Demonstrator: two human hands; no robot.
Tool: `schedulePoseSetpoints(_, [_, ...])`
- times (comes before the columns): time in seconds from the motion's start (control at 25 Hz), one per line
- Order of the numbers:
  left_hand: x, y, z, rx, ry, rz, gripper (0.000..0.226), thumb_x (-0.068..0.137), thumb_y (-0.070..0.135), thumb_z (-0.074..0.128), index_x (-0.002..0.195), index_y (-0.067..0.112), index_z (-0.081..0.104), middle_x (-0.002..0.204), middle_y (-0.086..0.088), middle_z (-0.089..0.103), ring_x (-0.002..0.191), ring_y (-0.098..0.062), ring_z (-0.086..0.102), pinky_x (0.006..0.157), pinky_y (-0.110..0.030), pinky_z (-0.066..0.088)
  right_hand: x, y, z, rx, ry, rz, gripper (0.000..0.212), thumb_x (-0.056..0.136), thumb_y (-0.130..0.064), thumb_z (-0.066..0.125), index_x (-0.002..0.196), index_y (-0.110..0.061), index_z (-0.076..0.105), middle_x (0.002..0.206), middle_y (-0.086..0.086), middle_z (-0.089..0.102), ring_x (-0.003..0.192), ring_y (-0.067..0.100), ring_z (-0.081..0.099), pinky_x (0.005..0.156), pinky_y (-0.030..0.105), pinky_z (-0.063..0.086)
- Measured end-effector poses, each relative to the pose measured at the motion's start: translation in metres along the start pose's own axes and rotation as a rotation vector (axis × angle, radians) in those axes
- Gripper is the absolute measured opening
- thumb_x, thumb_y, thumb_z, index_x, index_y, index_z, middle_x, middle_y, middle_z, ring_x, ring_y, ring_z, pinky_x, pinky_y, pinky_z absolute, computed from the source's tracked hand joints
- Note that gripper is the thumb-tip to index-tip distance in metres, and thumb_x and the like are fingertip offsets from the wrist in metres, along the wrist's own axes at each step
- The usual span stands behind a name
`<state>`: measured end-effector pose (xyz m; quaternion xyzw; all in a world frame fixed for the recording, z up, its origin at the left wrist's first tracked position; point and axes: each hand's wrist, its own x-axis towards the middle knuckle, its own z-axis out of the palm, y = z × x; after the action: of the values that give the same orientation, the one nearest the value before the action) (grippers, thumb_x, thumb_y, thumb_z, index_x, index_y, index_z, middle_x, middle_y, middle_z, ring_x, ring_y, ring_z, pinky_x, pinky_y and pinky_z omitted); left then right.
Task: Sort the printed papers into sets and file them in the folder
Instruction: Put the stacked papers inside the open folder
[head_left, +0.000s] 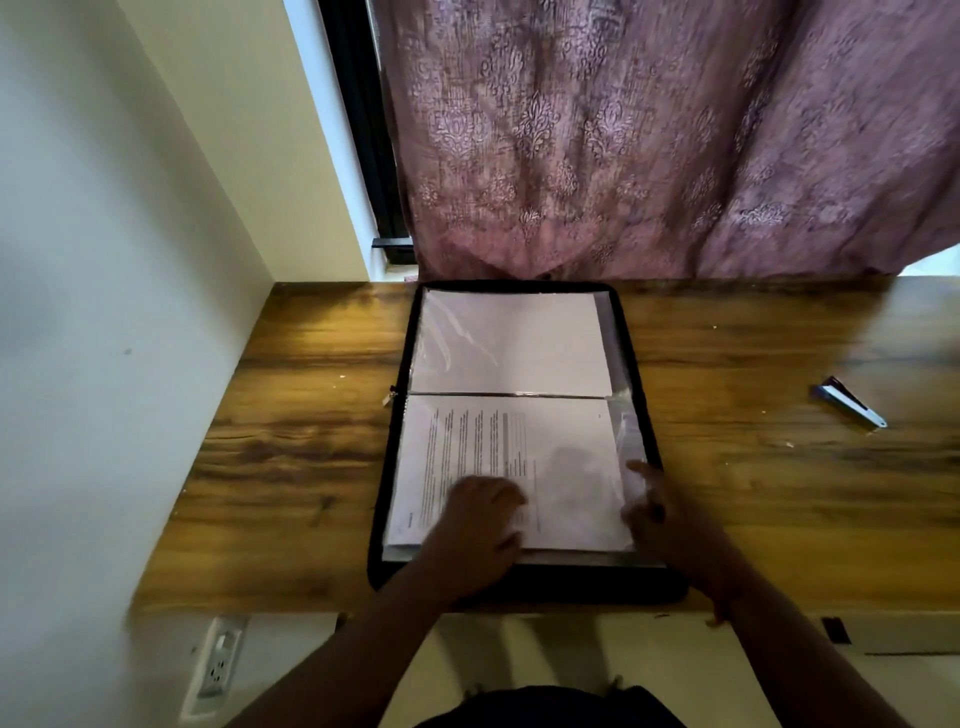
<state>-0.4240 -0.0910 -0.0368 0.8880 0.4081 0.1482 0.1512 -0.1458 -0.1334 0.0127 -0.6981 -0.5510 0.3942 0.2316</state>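
Pressing flat, the left hand is resting open-fingered on the printed papers lying in the near half of the open folder. At that folder's right edge, the right hand is pinching a clear sleeve. Well right of the folder, a stapler is lying on the table.

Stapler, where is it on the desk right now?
In the head view the stapler lies far right on the wooden desk, well clear of the open folder, untouched by either hand.
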Motion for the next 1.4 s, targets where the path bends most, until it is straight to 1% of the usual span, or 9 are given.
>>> schedulePoseSetpoints(0.16, [-0.066, -0.06, -0.007, 0.153, 0.055, -0.107, 0.048, 0.086, 0.055, 0.058, 0.122, 0.024, 0.061, 0.142, 0.003, 0.052, 0.134, -0.019, 0.043, 0.113, -0.054, 0.028, -0.018, 0.022, 0.006, -0.471, -0.131, -0.249, 0.053, 0.089, -0.023, 0.067, 0.136, -0.036, 0.046, 0.112, -0.021, 0.051, 0.1, -0.003, 0.052, 0.086, 0.017, 0.048])
schedulePoseSetpoints(0.36, [-0.081, -0.082, -0.016, 0.07, 0.104, -0.12, 0.038, 0.086, 0.036, 0.058, 0.119, 0.018, 0.061, 0.136, -0.008, 0.058, 0.128, -0.023, 0.049, 0.102, -0.052, 0.046, -0.005, 0.02, 0.001, -0.706, 0.191, -0.465, 0.035, 0.061, -0.009, 0.09, 0.091, -0.02, 0.074, 0.092, 0.0, 0.063, 0.086, 0.019, 0.063, 0.076, 0.022, 0.043])
schedulePoseSetpoints(0.44, [-0.072, -0.083, -0.033, -0.056, 0.228, -0.146, 0.028, 0.087, 0.033, 0.055, 0.111, 0.021, 0.063, 0.115, -0.002, 0.068, 0.108, -0.013, 0.059, 0.088, -0.048, 0.053, 0.0, -0.001, -0.007, -0.556, 0.328, -0.387, 0.021, 0.071, -0.009, 0.084, 0.087, -0.018, 0.074, 0.098, 0.001, 0.057, 0.089, 0.016, 0.055, 0.076, 0.016, 0.04])
schedulePoseSetpoints(0.56, [-0.035, -0.065, -0.075, -0.334, 0.459, -0.454, 0.015, 0.093, 0.035, 0.055, 0.099, 0.028, 0.066, 0.083, 0.021, 0.062, 0.075, 0.006, 0.057, 0.064, -0.022, 0.047, 0.022, -0.04, -0.027, -0.181, 0.46, -0.277, 0.008, 0.087, -0.008, 0.069, 0.095, -0.011, 0.07, 0.114, -0.001, 0.049, 0.098, 0.012, 0.051, 0.077, 0.013, 0.04])
schedulePoseSetpoints(0.72, [0.048, -0.064, -0.121, -0.639, 0.695, -0.683, 0.011, 0.093, 0.027, 0.067, 0.104, 0.025, 0.063, 0.088, 0.011, 0.065, 0.079, 0.0, 0.061, 0.065, -0.018, 0.047, 0.074, -0.085, -0.055, 0.02, 0.567, -0.385, 0.012, 0.091, 0.0, 0.061, 0.096, -0.009, 0.068, 0.11, 0.003, 0.059, 0.096, 0.006, 0.053, 0.08, 0.002, 0.038])
schedulePoseSetpoints(0.88, [0.122, -0.086, -0.147, -0.895, 0.791, -0.716, 0.019, 0.093, 0.024, 0.067, 0.111, 0.021, 0.063, 0.094, 0.009, 0.069, 0.08, -0.003, 0.064, 0.07, -0.025, 0.053, 0.159, -0.103, -0.063, 0.291, 0.612, -0.243, 0.01, 0.094, -0.018, 0.06, 0.088, -0.012, 0.065, 0.082, 0.007, 0.066, 0.078, 0.019, 0.06, 0.076, 0.028, 0.048])
schedulePoseSetpoints(1.0, [0.157, -0.109, -0.147, -1.026, 0.778, -0.752, 0.025, 0.093, 0.017, 0.067, 0.116, 0.023, 0.058, 0.097, 0.006, 0.068, 0.086, -0.014, 0.064, 0.075, -0.031, 0.054, 0.22, -0.12, -0.071, 0.467, 0.64, -0.118, 0.017, 0.097, -0.011, 0.048, 0.088, -0.018, 0.061, 0.076, -0.005, 0.06, 0.069, 0.0, 0.055, 0.068, 0.014, 0.044])
schedulePoseSetpoints(1.12, [0.177, -0.14, -0.129, -1.12, 0.706, -0.81, 0.032, 0.089, 0.015, 0.069, 0.118, 0.021, 0.057, 0.104, -0.002, 0.067, 0.093, -0.023, 0.062, 0.077, -0.036, 0.052, 0.261, -0.106, -0.073, 0.216, 0.572, 0.028, 0.014, 0.096, -0.017, 0.053, 0.106, -0.019, 0.062, 0.093, -0.003, 0.055, 0.081, 0.009, 0.051, 0.075, 0.023, 0.038])
schedulePoseSetpoints(1.4, [0.193, -0.192, -0.08, -0.423, 0.17, -1.014, 0.059, 0.06, 0.046, 0.066, 0.111, 0.017, 0.062, 0.106, -0.01, 0.064, 0.092, -0.033, 0.065, 0.081, -0.046, 0.057, 0.304, -0.046, -0.05, -0.078, 0.43, 0.341, 0.05, 0.088, -0.033, 0.062, 0.122, 0.002, 0.055, 0.123, 0.028, 0.057, 0.11, 0.044, 0.056, 0.093, 0.044, 0.048])
